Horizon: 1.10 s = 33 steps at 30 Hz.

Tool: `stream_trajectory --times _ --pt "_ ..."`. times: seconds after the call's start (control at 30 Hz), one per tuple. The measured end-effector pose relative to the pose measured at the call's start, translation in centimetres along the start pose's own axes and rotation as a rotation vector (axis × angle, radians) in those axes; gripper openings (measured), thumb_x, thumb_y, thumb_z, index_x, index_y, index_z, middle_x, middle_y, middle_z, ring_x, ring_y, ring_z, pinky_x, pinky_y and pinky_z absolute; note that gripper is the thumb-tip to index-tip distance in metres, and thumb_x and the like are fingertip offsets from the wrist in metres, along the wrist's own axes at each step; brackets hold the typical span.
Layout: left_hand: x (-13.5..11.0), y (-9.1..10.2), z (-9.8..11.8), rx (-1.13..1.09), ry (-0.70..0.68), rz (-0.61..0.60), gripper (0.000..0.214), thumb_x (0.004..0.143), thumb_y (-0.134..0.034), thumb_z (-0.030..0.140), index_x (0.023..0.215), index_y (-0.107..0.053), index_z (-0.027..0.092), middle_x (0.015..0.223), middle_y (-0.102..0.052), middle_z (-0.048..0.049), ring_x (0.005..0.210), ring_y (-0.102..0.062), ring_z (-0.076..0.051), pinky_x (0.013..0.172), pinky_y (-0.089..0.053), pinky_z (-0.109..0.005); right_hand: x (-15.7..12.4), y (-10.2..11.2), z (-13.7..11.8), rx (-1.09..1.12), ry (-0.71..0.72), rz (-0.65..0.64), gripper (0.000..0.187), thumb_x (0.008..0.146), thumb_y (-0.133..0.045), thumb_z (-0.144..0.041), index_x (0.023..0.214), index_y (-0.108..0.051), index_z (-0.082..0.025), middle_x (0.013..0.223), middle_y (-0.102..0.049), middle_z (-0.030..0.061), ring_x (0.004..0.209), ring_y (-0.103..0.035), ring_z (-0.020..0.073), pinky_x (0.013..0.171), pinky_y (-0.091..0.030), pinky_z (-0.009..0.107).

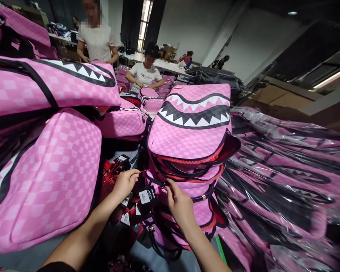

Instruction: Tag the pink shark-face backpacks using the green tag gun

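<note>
My left hand point(127, 185) is closed in a pinch on a thin red string point(143, 171), which runs toward the stacked bags. Just to the right, my right hand point(179, 202) has its thumb and fingertips closed on a small dark piece at the edge of the stack; what it is I cannot make out. Pink checkered backpacks point(191, 117) with a shark-mouth print are piled up, their black handles facing me. Black hang tags with white labels point(147, 197) dangle between my wrists. Behind my left hand lies a bunch of red strings point(109, 175) with more tags.
Large pink bags point(56, 177) crowd the left side. Clear-plastic-wrapped bags point(286, 170) fill the right. Two people in white tops, one standing point(95, 41) and one lower down point(144, 77), work across the table among more pink bags. Others are farther back.
</note>
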<state>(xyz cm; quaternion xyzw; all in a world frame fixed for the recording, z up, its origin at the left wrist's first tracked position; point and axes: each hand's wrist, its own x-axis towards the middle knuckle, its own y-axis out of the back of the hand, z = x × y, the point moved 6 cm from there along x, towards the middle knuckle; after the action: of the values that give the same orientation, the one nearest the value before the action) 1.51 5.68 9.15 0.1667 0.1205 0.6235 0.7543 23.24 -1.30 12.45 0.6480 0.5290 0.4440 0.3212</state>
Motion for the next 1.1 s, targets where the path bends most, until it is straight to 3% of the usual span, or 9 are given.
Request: stream_trajectory --times 0.13,0.3,0.37,0.47,0.6,0.73,0.87,0.97,1.1 --pt "1.9 -0.2 0.2 0.010 -0.015 0.010 0.028 0.091 -0.047 0.027 0.100 -0.073 0.019 0.072 -0.070 -0.0003 0.067 -0.064 -0.014 0.068 -0.044 -0.024 2.3 -0.1 -2.3 -0.307 0.071 -0.060 0.039 0.097 -0.040 -0.018 0.131 -0.059 -0.011 0.090 -0.072 0.0122 0.075 -0.068 0.0227 0.063 -0.049 0.031" --pt "3.0 -0.8 0.6 -0.043 -0.011 -0.009 0.026 0.090 -0.049 0.025 0.098 -0.073 0.020 0.073 -0.071 0.0000 0.069 -0.065 -0.014 0.069 -0.044 -0.023 2.2 4.4 -5.8 -0.339 0.378 0.288 0.028 0.096 -0.047 -0.015 0.120 -0.062 -0.014 0.106 -0.068 0.0117 0.094 -0.059 0.0225 0.084 -0.044 0.034" --pt "3.2 -1.1 0.9 -0.071 -0.008 -0.009 0.026 0.090 -0.049 0.027 0.098 -0.073 0.019 0.072 -0.070 0.0000 0.069 -0.065 -0.014 0.068 -0.043 -0.023 2.6 5.6 -5.3 -0.467 0.348 0.390 0.026 0.096 -0.051 -0.018 0.119 -0.062 -0.014 0.108 -0.067 0.0129 0.098 -0.056 0.0256 0.085 -0.040 0.038" --pt "3.3 -1.7 1.8 -0.107 -0.022 -0.005 0.025 0.090 -0.050 0.028 0.095 -0.072 0.018 0.069 -0.068 0.0003 0.064 -0.062 -0.013 0.064 -0.042 -0.022 4.4 6.6 -3.6 -0.571 0.378 0.368 0.020 0.093 -0.048 -0.016 0.105 -0.065 -0.012 0.084 -0.065 0.0096 0.080 -0.053 0.0244 0.077 -0.038 0.038" --pt "3.3 -2.5 3.4 -0.156 -0.069 0.003 0.023 0.089 -0.051 0.030 0.091 -0.071 0.017 0.065 -0.066 0.0004 0.059 -0.060 -0.012 0.059 -0.041 -0.022 5.2 11.3 -0.4 -0.324 0.427 0.465 0.016 0.092 -0.049 -0.018 0.103 -0.060 -0.014 0.082 -0.062 0.0054 0.077 -0.055 0.0212 0.076 -0.040 0.035" --pt "4.1 -3.8 6.0 -0.273 -0.134 0.004 0.026 0.092 -0.047 0.036 0.094 -0.065 0.016 0.080 -0.071 -0.0034 0.058 -0.059 -0.010 0.055 -0.044 -0.020 2.9 15.5 2.7 -0.208 0.377 0.548 0.011 0.091 -0.052 -0.020 0.101 -0.057 -0.019 0.087 -0.063 0.0037 0.081 -0.057 0.0202 0.080 -0.041 0.035" --pt "5.5 -5.6 9.5 -0.394 -0.203 -0.022 0.031 0.091 -0.049 0.044 0.095 -0.060 0.016 0.094 -0.070 -0.0055 0.054 -0.058 -0.007 0.049 -0.043 -0.018 0.9 15.2 3.9 -0.241 0.400 0.463 0.011 0.089 -0.051 -0.016 0.099 -0.057 -0.019 0.092 -0.065 0.0056 0.087 -0.058 0.0220 0.087 -0.042 0.039" --pt "6.4 -5.7 12.7 -0.424 -0.259 -0.002 0.030 0.091 -0.050 0.044 0.094 -0.060 0.016 0.087 -0.067 -0.0023 0.047 -0.049 -0.004 0.046 -0.039 -0.017 0.1 14.6 3.9 -0.306 0.435 0.424 0.014 0.089 -0.049 -0.013 0.097 -0.059 -0.019 0.092 -0.066 0.0062 0.088 -0.058 0.0220 0.096 -0.041 0.043" --pt "6.6 -4.5 16.6 -0.389 -0.374 0.060 0.022 0.089 -0.055 0.036 0.087 -0.064 0.016 0.079 -0.066 -0.0009 0.066 -0.058 -0.010 0.063 -0.046 -0.020 -0.2 14.7 2.5 -0.467 0.375 0.374 0.014 0.094 -0.050 -0.025 0.100 -0.060 -0.017 0.092 -0.066 0.0084 0.088 -0.059 0.0251 0.098 -0.037 0.050"
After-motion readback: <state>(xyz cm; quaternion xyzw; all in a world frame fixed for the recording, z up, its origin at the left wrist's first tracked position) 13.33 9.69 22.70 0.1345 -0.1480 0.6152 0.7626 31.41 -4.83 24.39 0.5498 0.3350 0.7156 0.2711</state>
